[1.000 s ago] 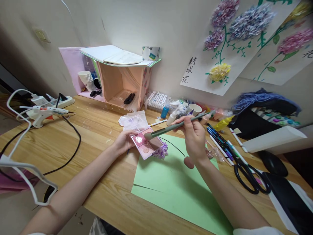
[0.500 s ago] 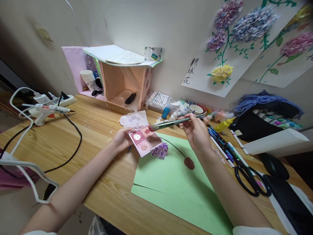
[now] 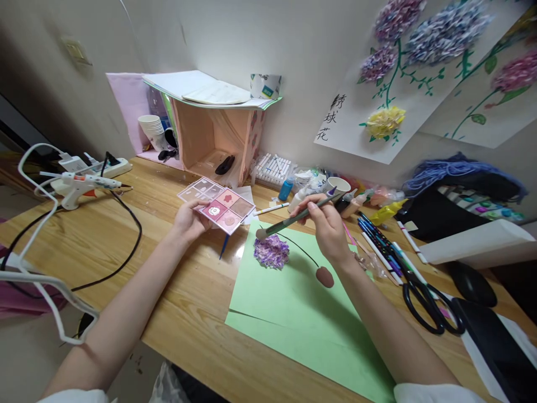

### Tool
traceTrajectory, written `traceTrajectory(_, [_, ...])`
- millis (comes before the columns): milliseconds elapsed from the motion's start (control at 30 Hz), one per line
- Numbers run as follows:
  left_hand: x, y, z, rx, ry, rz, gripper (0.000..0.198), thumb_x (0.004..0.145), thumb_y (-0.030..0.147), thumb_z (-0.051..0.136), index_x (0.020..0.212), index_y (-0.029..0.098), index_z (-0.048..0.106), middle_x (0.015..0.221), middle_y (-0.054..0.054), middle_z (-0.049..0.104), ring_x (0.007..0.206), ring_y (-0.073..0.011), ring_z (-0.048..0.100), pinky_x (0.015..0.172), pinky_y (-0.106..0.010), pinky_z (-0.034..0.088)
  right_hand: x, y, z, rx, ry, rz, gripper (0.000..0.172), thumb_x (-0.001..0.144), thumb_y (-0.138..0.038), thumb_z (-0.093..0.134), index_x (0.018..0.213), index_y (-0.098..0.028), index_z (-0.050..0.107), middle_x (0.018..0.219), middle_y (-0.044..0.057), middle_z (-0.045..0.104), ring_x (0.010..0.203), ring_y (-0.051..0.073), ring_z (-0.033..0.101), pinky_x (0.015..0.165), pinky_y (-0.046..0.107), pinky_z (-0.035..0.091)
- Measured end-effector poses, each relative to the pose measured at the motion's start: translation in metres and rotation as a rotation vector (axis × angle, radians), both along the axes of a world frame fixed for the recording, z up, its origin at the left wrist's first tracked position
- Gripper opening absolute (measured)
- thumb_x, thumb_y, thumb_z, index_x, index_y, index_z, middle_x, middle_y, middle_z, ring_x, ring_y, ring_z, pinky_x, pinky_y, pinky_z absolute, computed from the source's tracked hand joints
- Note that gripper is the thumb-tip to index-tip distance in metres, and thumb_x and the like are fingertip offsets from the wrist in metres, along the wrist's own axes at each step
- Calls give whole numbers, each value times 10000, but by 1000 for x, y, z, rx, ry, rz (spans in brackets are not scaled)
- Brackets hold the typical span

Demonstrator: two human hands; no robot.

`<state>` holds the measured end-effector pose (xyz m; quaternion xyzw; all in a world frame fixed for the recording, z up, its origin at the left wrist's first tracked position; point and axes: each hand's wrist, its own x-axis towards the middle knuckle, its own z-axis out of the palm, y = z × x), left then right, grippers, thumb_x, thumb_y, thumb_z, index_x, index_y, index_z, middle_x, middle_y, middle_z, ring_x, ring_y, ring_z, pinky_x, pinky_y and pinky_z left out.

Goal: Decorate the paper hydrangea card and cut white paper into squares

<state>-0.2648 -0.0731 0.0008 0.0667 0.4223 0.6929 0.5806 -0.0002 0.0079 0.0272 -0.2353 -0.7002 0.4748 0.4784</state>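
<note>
My left hand (image 3: 191,220) is closed on a pink makeup palette (image 3: 237,208), its lid folded open and several pans of powder facing up. In my right hand (image 3: 323,224) is a makeup brush (image 3: 282,224), gripped by its handle; its round bristle tip is just above the purple paper flower (image 3: 272,251), and I cannot tell whether they touch. The flower lies at the far left of a green sheet of paper (image 3: 289,327). A thin dark stem curves from it to a brown oval piece (image 3: 324,277) on the same sheet.
On the left stands a white hot glue gun (image 3: 78,187) with looping cables. A peach box (image 3: 213,134) is against the wall. Right of the sheet lie several pens (image 3: 380,246), black scissors (image 3: 432,305) and a dark phone-like slab (image 3: 495,341).
The palette has moved left and away from the flower, tilting as it went. The brush tip has left the palette and come down over the purple flower.
</note>
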Motion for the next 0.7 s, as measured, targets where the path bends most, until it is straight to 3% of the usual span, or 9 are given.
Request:
traceTrajectory(133, [2, 0, 0, -28, -13, 1, 418, 677, 43, 475, 1086, 25, 560, 837, -132, 699, 725, -214, 677, 664, -315, 572, 0, -6, 2, 29, -49, 66, 158, 908, -325, 436, 878, -201, 527, 741, 3, 597, 648, 133, 558, 566, 268, 434])
traceTrajectory(500, [1, 2, -4, 32, 3, -29, 393, 673, 46, 458, 1048, 4, 568, 922, -163, 686, 812, -237, 673, 710, -347, 573, 13, -17, 21, 36, -148, 331, 171, 922, -321, 421, 848, -201, 520, 738, 20, 594, 684, 152, 569, 605, 286, 430])
traceTrajectory(700, [1, 3, -2, -20, -15, 28, 320, 672, 35, 471, 970, 5, 584, 871, -169, 684, 741, -236, 675, 639, -330, 578, 20, 1, 20, -19, -39, 294, 140, 912, -302, 445, 850, -200, 518, 681, 4, 584, 607, 137, 544, 522, 259, 385])
